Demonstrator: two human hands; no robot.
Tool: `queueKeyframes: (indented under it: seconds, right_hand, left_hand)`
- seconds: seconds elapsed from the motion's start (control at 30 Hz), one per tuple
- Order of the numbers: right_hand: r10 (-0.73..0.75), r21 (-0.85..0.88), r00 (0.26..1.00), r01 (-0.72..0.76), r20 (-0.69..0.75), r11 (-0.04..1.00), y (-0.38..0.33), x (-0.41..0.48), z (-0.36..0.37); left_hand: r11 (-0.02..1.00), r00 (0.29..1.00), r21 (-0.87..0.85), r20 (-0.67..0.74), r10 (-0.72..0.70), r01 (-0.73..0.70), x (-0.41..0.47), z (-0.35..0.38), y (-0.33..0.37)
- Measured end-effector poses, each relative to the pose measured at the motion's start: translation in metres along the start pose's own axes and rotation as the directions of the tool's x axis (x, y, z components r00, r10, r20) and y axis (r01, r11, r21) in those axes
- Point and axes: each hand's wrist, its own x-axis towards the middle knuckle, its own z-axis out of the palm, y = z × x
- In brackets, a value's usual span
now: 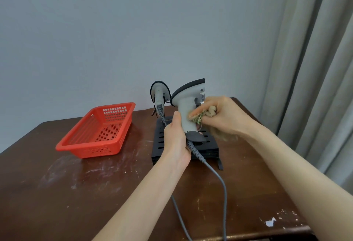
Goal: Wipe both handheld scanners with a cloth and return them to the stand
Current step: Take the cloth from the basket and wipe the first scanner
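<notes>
**Operator:** What is laid out, and where?

**Technician:** A brown table (57, 193) carries everything. A red basket (99, 132) is set toward the left edge, empty as far as can be seen. The black stand (160, 139) is placed near the far edge, about midway along it. One scanner (159, 93) is seated upright at the stand's far side. The second scanner (188, 103) is held above the stand, its grey cable (219, 179) trailing off the near edge.

**Operator:** How are the hands engaged?

**Technician:** The left hand (175, 141) is wrapped around the base of the held scanner's grip. The right hand (223, 114) is bunched around the cloth (202, 115), which is pressed against the grip's right side.

**Operator:** Which step is in hand?

**Technician:** Wiping of the held scanner is judged to be under way. Whether the seated unit has been wiped cannot be told.

**Operator:** What is called for next?

**Technician:** The remaining faces are to be covered, probably by turning the unit in the left hand. It is then to be lowered onto the stand, with the cable kept clear of the seated scanner.
</notes>
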Motion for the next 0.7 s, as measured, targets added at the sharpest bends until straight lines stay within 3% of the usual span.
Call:
queueKeyframes:
  seconds: [0.1,0.3,0.43,0.53,0.7]
  right_hand:
    - [0.0,-0.012,0.989,-0.002,-0.148,1.0,0.004,0.006,0.005]
    - [-0.064,0.133,0.992,0.049,0.11,0.99,-0.008,-0.013,0.003]
    - [-0.021,0.068,0.996,0.027,-0.09,0.997,0.002,0.001,0.003]
    - [0.017,0.139,0.984,0.008,-0.176,0.99,0.005,0.003,0.007]
    - [-0.049,0.157,0.988,0.026,0.144,0.987,-0.006,-0.016,0.004]
  left_hand:
    - [1.0,1.0,-0.021,0.001,-0.021,0.021,-0.001,0.003,0.003]
    - [1.0,1.0,0.016,0.009,0.017,-0.017,-0.001,-0.001,0.006]
    - [1.0,1.0,0.007,0.003,0.004,-0.004,-0.003,0.003,0.006]
    - [1.0,1.0,-0.003,0.004,-0.012,0.012,-0.004,0.005,0.007]
    - [0.999,1.0,0.052,0.009,0.007,-0.008,-0.003,-0.001,0.003]
